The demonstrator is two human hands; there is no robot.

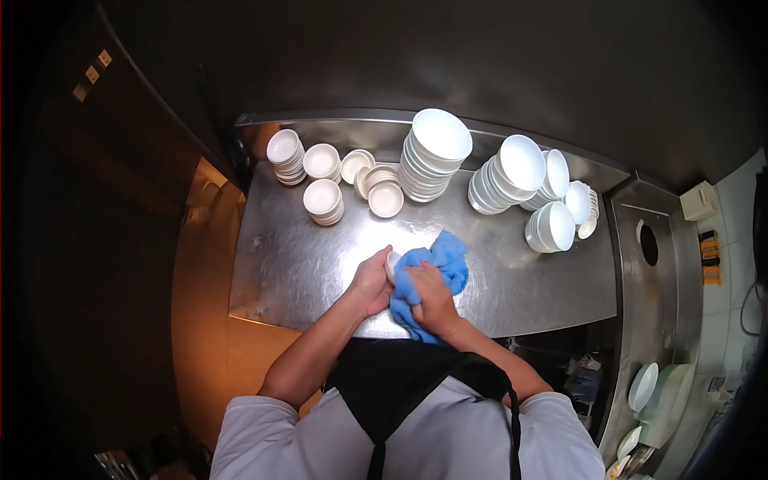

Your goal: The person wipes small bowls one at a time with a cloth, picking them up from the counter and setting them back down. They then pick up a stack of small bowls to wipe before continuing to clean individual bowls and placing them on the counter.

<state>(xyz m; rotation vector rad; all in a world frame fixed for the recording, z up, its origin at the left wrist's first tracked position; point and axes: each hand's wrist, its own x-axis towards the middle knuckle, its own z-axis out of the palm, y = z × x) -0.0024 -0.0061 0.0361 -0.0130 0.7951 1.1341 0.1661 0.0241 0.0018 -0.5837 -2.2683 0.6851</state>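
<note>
In the head view, a small white bowl is in the left hand, over the near half of the steel table, around the middle of its long near edge. That hand is partly closed, its thumb at the rim and the other fingers mostly hidden behind the bowl. The right hand is bunched around a blue cloth and presses it against the bowl; how tightly the fingers close cannot be told. One end of the cloth spreads towards the middle of the table, the other hangs by the near edge. Along the far edge stand small bowls in short stacks towards the far left corner, a tall stack of larger bowls near the middle, and more stacks, some leaning, towards the far right corner. The bowl looks light, stiff and smooth, probably ceramic, so it would likely chip if knocked and slip if damp; the wall and foot, cupped from outside with the thumb on the rim, seem the surest hold. The cloth looks soft and limp, easiest gripped as a gathered wad.
</note>
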